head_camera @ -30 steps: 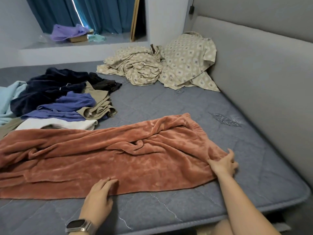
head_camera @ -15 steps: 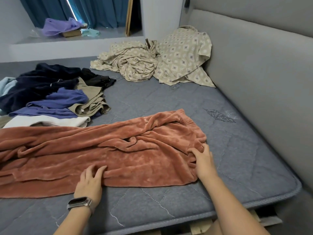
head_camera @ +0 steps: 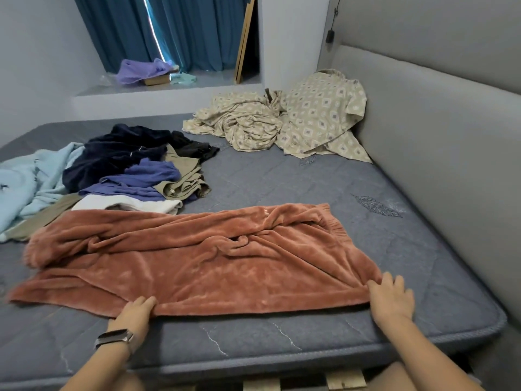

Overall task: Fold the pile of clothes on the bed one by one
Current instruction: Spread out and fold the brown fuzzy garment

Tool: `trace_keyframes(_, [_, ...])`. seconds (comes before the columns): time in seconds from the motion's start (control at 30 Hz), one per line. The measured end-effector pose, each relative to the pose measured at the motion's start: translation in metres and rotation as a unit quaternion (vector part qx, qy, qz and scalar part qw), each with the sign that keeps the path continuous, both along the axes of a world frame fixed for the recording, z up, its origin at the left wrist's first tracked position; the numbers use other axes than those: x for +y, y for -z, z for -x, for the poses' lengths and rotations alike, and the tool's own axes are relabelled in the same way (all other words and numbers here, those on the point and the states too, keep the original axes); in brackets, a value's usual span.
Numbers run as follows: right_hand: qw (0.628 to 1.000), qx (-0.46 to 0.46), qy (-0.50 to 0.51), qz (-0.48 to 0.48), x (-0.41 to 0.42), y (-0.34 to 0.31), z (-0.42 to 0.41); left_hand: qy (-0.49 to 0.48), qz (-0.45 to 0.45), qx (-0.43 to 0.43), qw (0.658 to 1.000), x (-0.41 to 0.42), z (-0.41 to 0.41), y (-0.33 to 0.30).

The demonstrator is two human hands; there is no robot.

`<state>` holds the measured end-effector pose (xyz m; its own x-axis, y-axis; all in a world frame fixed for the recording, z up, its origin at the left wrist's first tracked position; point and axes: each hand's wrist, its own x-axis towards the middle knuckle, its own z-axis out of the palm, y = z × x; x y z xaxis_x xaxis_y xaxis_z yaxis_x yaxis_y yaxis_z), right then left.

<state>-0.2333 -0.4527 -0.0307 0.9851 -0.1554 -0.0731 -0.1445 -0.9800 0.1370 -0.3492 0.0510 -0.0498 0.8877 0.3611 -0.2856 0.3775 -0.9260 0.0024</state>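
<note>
Rust fleece garment [head_camera: 203,266] now lies flatter across the near mattress [head_camera: 282,182], its near edge pulled straighter than half a second ago. Plush, wrinkled, roughly rectangular. Left hand [head_camera: 135,313] has slid to the near hem and grips it, watch on wrist; right hand [head_camera: 390,299] pinches the right corner, having moved outward. Unfolded clothes pile [head_camera: 132,167] sits far left.

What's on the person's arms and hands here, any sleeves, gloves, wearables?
Both forearms are bare, with no sleeves in view and no gloves. The left hand has a wrist-worn band with a dark strap and a rectangular silvery face. The right hand and its wrist carry nothing; no rings are visible.
</note>
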Motion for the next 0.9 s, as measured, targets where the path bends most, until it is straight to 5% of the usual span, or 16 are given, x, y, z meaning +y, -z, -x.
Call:
trace_keyframes(0.47, [0.994, 0.097, 0.039, -0.014, -0.044, -0.027, 0.073, 0.022, 0.051, 0.021, 0.998, -0.019, 0.056, -0.025])
trace_keyframes(0.7, [0.998, 0.006, 0.056, 0.014, -0.066, -0.038, 0.072, 0.116, 0.058, -0.004, 0.992, -0.022, 0.075, -0.032])
trace_keyframes(0.9, [0.966, 0.251, -0.006, 0.054, -0.037, -0.038, 0.049, 0.078, 0.125, -0.054, 0.988, 0.005, 0.075, 0.018])
